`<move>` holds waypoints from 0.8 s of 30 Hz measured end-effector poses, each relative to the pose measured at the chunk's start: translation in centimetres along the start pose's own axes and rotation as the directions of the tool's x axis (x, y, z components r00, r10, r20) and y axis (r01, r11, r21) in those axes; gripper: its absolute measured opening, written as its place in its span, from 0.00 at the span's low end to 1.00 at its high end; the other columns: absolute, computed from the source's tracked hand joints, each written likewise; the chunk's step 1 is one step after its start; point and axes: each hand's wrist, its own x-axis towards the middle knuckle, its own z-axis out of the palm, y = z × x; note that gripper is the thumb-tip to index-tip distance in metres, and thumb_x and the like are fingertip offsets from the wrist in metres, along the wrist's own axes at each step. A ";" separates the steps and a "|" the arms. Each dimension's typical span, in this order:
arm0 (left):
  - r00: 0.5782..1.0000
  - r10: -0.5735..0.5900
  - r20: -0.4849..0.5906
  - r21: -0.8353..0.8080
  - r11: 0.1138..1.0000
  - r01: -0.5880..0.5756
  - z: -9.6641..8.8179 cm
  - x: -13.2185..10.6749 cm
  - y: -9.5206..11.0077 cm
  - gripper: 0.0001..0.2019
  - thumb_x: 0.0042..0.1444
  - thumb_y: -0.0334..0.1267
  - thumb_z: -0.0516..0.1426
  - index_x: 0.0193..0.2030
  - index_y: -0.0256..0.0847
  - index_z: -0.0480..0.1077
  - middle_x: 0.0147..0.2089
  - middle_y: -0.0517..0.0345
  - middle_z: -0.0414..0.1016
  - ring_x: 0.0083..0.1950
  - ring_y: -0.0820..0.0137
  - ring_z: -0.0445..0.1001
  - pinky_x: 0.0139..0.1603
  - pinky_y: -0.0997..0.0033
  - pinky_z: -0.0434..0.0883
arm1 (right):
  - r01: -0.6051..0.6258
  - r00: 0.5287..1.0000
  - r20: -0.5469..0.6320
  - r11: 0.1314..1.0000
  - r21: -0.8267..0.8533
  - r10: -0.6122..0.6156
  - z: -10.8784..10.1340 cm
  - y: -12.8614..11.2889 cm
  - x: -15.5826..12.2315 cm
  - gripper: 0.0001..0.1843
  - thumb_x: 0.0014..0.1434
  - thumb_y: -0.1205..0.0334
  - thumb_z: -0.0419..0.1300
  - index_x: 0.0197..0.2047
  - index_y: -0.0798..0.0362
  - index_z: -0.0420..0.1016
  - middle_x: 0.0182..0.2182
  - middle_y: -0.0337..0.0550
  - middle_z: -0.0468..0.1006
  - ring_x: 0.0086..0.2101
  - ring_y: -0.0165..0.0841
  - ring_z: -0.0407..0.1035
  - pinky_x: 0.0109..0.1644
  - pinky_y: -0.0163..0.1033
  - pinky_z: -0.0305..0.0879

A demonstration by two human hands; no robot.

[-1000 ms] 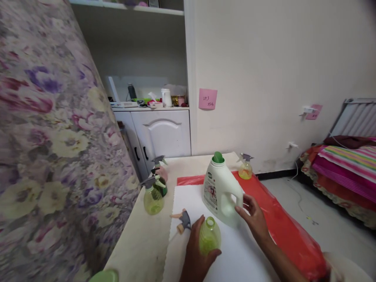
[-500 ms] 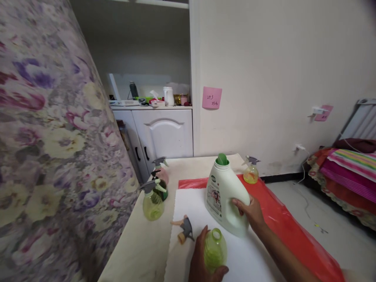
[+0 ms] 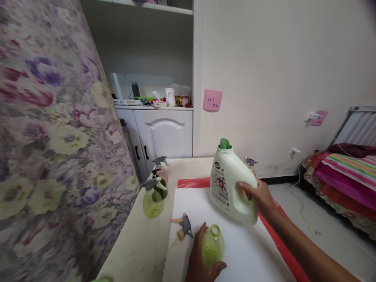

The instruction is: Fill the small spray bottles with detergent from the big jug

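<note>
Head view: left fingers (image 3: 200, 235) clamped round green bottle (image 3: 214, 247); right fingers (image 3: 248, 189) gripping jug (image 3: 232, 186).

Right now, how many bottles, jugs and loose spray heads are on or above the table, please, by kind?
Small coloured plastic bottles with grey or black heads fitted: 4
Open rounded yellow-green plastic bottle: 1
Large pale-green plastic jug with handle: 1
Loose grey plastic spray head with peach trigger: 1
Total: 7

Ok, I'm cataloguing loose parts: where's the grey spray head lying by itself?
In the head view, the spray head lies on the white sheet near its left edge, just left of the left hand and the green bottle it holds.
</note>
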 end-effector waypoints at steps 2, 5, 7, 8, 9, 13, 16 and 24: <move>1.000 -0.005 -0.008 -0.015 1.000 0.005 0.0 -0.2 0.7 0.50 0.35 0.28 0.63 0.68 0.45 0.50 0.71 0.50 0.55 0.71 0.56 0.52 0.72 0.59 0.51 | 0.014 1.000 -0.001 0.999 -0.036 -0.014 -2.0 -1.3 -0.5 0.21 0.41 0.47 0.70 0.20 0.52 0.67 0.10 0.29 0.63 0.15 0.25 0.55 0.18 0.33 0.52; 0.998 0.026 -0.058 -0.068 0.997 -0.030 0.0 -0.6 1.2 0.49 0.35 0.27 0.63 0.68 0.45 0.50 0.70 0.51 0.55 0.72 0.56 0.51 0.72 0.57 0.48 | 0.018 1.000 0.014 0.989 -0.146 -0.016 -5.3 -2.8 -1.7 0.22 0.42 0.46 0.70 0.20 0.52 0.65 0.10 0.29 0.62 0.16 0.25 0.55 0.20 0.33 0.51; 0.995 0.045 -0.093 -0.098 0.994 -0.054 0.1 -0.8 1.5 0.49 0.36 0.27 0.64 0.67 0.45 0.52 0.70 0.51 0.55 0.72 0.55 0.51 0.72 0.58 0.48 | 0.014 1.000 0.028 0.976 -0.219 -0.008 -7.4 -3.7 -2.8 0.23 0.43 0.45 0.69 0.20 0.52 0.65 0.10 0.29 0.62 0.16 0.25 0.55 0.21 0.33 0.52; 0.993 0.053 -0.101 -0.106 0.992 -0.063 0.0 -0.9 1.6 0.48 0.36 0.27 0.64 0.67 0.45 0.52 0.70 0.51 0.55 0.71 0.55 0.51 0.72 0.58 0.48 | 0.010 0.999 0.043 0.968 -0.252 0.001 -8.4 -4.1 -3.4 0.23 0.43 0.44 0.69 0.21 0.52 0.65 0.10 0.28 0.61 0.16 0.25 0.54 0.21 0.32 0.51; 0.993 0.060 -0.103 -0.111 0.991 -0.071 0.0 -0.9 1.7 0.48 0.36 0.27 0.64 0.67 0.44 0.52 0.70 0.50 0.55 0.71 0.55 0.51 0.72 0.59 0.48 | -0.003 0.998 0.059 0.958 -0.288 0.021 -9.3 -4.6 -4.0 0.22 0.43 0.44 0.69 0.22 0.53 0.67 0.10 0.28 0.61 0.16 0.25 0.54 0.21 0.32 0.51; 0.992 0.077 -0.101 -0.099 0.991 -0.087 -0.1 -1.3 2.3 0.48 0.37 0.27 0.64 0.67 0.41 0.51 0.70 0.47 0.55 0.70 0.55 0.53 0.71 0.57 0.49 | -0.044 0.977 0.174 0.922 -0.385 0.120 -11.7 -6.3 -6.2 0.24 0.41 0.43 0.68 0.33 0.54 0.74 0.17 0.31 0.68 0.16 0.25 0.56 0.18 0.31 0.53; 0.993 0.062 -0.105 -0.091 0.993 -0.072 -0.3 -1.5 2.8 0.47 0.37 0.26 0.63 0.67 0.39 0.51 0.70 0.44 0.55 0.70 0.54 0.52 0.71 0.55 0.49 | -0.017 0.935 0.307 0.886 -0.464 0.179 -12.5 -6.9 -7.4 0.22 0.43 0.44 0.67 0.34 0.54 0.75 0.21 0.34 0.71 0.17 0.26 0.59 0.18 0.31 0.56; 0.993 0.050 -0.103 -0.103 0.993 -0.061 -0.7 -2.1 2.9 0.46 0.38 0.26 0.62 0.67 0.39 0.51 0.70 0.44 0.54 0.71 0.55 0.52 0.71 0.55 0.49 | 0.105 0.825 0.507 0.813 -0.572 0.250 -11.8 -6.7 -8.5 0.17 0.46 0.51 0.68 0.33 0.53 0.73 0.25 0.35 0.74 0.19 0.27 0.63 0.17 0.28 0.55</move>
